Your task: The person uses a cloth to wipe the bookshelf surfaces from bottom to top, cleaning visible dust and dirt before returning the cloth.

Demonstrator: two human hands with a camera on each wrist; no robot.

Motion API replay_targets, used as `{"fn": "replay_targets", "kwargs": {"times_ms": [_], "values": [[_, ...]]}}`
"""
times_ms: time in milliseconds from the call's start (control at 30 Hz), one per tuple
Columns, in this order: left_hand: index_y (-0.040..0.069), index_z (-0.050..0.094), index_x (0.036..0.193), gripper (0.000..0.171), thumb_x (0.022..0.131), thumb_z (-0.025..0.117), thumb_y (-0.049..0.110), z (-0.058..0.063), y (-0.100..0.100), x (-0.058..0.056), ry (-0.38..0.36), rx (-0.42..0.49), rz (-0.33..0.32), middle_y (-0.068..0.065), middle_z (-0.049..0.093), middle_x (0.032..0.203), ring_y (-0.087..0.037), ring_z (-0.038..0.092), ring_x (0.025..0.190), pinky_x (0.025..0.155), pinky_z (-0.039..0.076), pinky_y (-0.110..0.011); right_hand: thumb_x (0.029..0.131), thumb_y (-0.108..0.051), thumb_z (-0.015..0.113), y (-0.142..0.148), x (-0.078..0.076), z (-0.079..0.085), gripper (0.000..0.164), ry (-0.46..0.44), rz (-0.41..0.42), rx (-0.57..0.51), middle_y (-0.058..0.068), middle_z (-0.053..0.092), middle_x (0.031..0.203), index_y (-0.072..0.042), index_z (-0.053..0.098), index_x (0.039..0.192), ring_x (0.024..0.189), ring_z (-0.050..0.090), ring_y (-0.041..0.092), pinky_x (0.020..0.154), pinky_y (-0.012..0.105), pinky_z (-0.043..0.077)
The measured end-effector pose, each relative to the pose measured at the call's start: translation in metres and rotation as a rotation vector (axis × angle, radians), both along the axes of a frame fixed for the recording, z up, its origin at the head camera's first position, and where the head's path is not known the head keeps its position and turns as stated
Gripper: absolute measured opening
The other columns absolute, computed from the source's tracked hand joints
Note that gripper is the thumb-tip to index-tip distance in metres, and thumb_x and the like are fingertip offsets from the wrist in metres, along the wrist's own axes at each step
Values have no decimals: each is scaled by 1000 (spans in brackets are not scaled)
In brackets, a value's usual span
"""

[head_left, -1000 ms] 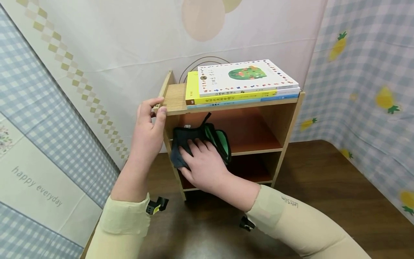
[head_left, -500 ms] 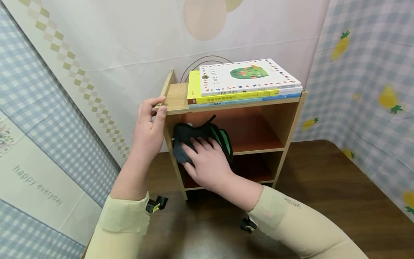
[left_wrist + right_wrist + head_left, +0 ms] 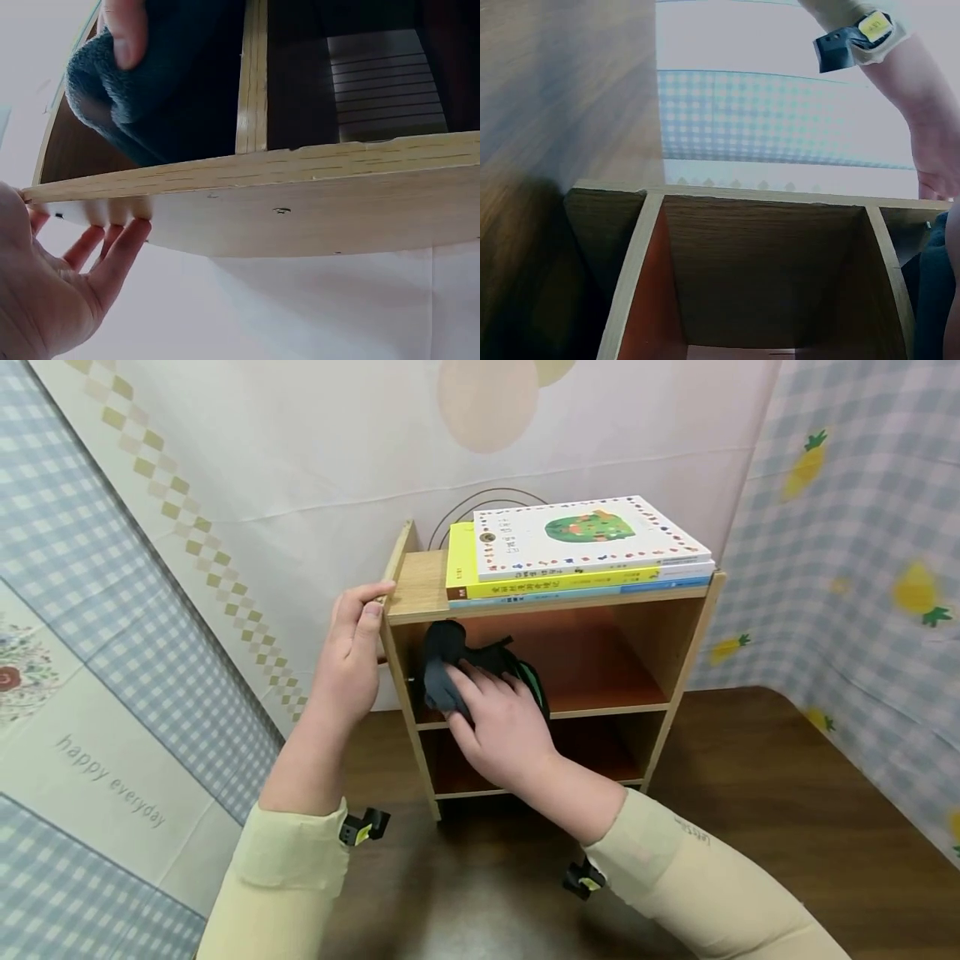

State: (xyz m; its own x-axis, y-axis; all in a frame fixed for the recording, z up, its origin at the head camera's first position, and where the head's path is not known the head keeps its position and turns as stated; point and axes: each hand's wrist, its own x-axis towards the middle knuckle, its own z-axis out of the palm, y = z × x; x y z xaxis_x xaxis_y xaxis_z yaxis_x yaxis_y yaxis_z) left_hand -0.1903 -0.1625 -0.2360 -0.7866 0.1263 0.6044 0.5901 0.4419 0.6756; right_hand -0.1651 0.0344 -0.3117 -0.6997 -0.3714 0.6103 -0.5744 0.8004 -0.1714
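A small wooden shelf unit [image 3: 416, 597] stands on the dark floor. My left hand [image 3: 347, 664] holds its upper left corner; in the left wrist view, several fingertips [image 3: 135, 229] press against the outer side panel. Inside the upper compartment, at the left wall, my right hand [image 3: 506, 722] grips a dark blue plush cloth [image 3: 441, 685] with black edging and a green inner face. The cloth [image 3: 120, 97] is bunched under the right thumb in the left wrist view. Part of it is hidden behind the right fingers.
Several books [image 3: 592, 539] lie stacked on the shelf unit's top. A reddish shelf board [image 3: 592, 681] forms the upper compartment's floor, with another compartment below. A white patterned curtain [image 3: 300, 435] hangs behind, and checked fabric [image 3: 870, 610] hangs on the right.
The cloth has bunched up toward the compartment's upper left, its left corner now folded. The right hand stays on it. The left hand remains at the corner, and the view has shifted slightly.
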Motion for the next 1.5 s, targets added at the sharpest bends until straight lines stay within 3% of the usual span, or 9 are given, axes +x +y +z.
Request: {"fn": "replay_targets", "kwargs": {"times_ms": [233,633,767,933,1300,1500], "values": [[19,45,142,47,108,29,46,2,1,-2,-22,-2,-30,-9,31,148,-25,42,119,84,49,-52,101,-33,46,2,-5,8,48,4,39,-155,4,59,137,-20,47,148,113,62,24,94,46,47],[18,46,142,39,109,30,35,0,3,-2,-4,9,-38,-13,32,143,-28,45,108,82,49,-52,102,-34,47,-10,-9,20,50,-14,165,-336,6,65,121,-17,46,149,100,63,22,83,44,52],[19,46,142,40,109,30,35,-1,3,-2,-11,9,-35,-13,32,144,-28,46,108,82,50,-49,101,-32,47,-18,-9,24,52,-47,234,-324,6,58,136,-18,44,151,114,60,21,93,42,49],[18,47,141,40,109,31,35,-1,3,-3,2,16,-38,-14,33,141,-28,48,99,80,50,-45,98,-27,46,-23,-10,28,55,-105,261,-292,4,43,153,-18,42,152,133,48,19,102,41,44],[16,47,141,39,109,31,33,-1,2,-2,16,21,-33,-15,35,134,-22,45,86,77,47,-42,93,-25,54,-20,-14,28,64,-164,283,-224,1,37,156,-26,36,155,126,53,19,90,39,51],[17,47,140,38,109,32,33,-1,1,-2,21,19,-18,-15,35,137,-24,46,97,78,48,-45,90,-16,65,-20,-15,22,76,-144,251,-118,3,37,157,-23,30,157,122,57,24,89,40,52]]}}
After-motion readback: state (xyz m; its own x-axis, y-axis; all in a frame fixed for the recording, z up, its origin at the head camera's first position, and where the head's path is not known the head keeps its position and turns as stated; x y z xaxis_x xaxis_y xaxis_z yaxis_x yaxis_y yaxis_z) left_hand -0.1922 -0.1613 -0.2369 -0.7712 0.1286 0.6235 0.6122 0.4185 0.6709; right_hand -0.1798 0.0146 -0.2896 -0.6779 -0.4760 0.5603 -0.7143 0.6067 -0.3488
